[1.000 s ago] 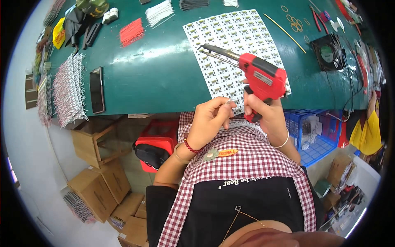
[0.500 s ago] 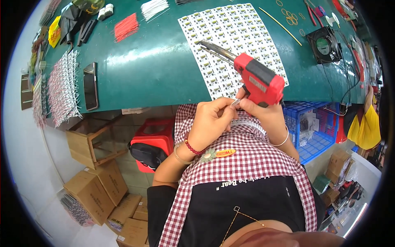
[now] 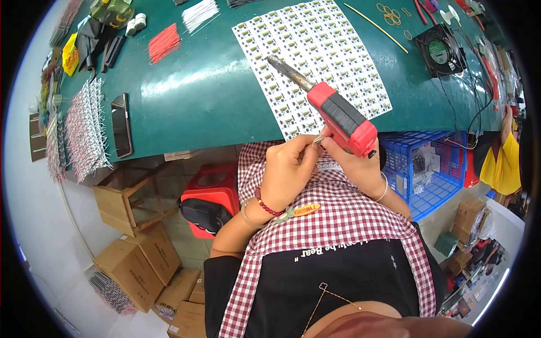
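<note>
In front of my apron both hands meet, fingertips together. My right hand (image 3: 360, 169) grips a red and black soldering gun (image 3: 344, 118) by its handle, mostly hidden behind the gun's body. Its metal barrel points up and left, over a white sheet of small circuit boards (image 3: 315, 56) lying on the table. My left hand (image 3: 287, 172) is closed in a pinch on thin pale wires (image 3: 319, 139). The thumb of my right hand lies beside these wires; whether it also pinches them I cannot tell.
On the green table (image 3: 191, 107) lie red wires (image 3: 164, 44), white wires (image 3: 200, 14), a phone (image 3: 121, 125) and bundles of wires (image 3: 87, 129). A black fan (image 3: 439, 50) and a thin stick (image 3: 376, 28) lie right. Below are a red stool (image 3: 208, 180) and blue crate (image 3: 428, 174).
The soldering gun has shifted a little left and rolled, showing more of its black top. My hands stay together at the wires, and the view has moved slightly.
</note>
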`<state>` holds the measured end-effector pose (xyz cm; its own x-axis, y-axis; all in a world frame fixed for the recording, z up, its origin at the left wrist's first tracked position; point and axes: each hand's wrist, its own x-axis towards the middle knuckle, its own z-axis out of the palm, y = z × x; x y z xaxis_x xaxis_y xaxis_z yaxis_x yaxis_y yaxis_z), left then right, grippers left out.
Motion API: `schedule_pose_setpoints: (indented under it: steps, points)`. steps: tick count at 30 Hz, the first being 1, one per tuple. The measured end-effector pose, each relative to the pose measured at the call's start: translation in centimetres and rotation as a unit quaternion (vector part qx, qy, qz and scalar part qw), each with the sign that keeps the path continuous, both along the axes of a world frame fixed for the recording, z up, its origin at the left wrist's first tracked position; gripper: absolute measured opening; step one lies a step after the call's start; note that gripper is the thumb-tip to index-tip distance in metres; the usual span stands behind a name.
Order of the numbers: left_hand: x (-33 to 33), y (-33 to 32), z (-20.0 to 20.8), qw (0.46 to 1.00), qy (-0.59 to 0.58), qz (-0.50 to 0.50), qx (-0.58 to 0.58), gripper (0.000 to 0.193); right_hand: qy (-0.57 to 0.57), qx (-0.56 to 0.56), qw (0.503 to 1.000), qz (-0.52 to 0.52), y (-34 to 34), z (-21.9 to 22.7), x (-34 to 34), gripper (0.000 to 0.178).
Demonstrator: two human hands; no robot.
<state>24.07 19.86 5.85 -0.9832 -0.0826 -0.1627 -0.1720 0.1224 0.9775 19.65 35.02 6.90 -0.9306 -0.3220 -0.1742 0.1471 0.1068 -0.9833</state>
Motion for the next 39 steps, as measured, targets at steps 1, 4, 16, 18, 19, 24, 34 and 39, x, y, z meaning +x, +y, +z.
schedule_pose_setpoints:
  steps: [1,4,16,18,19,24,34,39]
  points:
    - [0.0,0.1,-0.1,1.000,0.000,0.000,-0.001,0.014,-0.008,0.004,1.000,-0.004,0.0,-0.1,0.0,0.040]
    - [-0.2,0.1,-0.3,0.999,0.038,0.013,-0.027,0.012,-0.012,0.010,1.000,0.016,0.4,-0.3,-0.4,0.041]
    - [0.2,-0.3,1.0,0.992,0.028,-0.034,-0.120,0.010,0.191,0.050,0.979,0.057,0.2,0.3,-0.5,0.048]
    - [0.7,0.1,0.7,0.995,0.007,-0.015,-0.096,0.009,0.181,0.038,0.981,0.064,0.3,0.3,-0.5,0.045]
    - [0.6,0.0,0.7,0.993,0.014,-0.014,-0.113,0.009,0.194,0.041,0.979,0.047,0.5,0.1,-0.3,0.045]
    - [-0.1,0.3,0.4,0.992,0.048,-0.001,-0.118,0.007,0.160,0.022,0.986,0.050,0.9,0.1,-0.7,0.051]
    - [-0.1,0.4,0.0,0.983,0.091,-0.009,-0.158,0.003,0.192,0.015,0.979,0.073,0.9,0.0,-0.9,0.044]
    - [-0.2,0.2,-0.1,0.984,0.082,-0.010,-0.158,0.005,0.189,0.021,0.979,0.076,1.2,-0.1,-1.1,0.046]
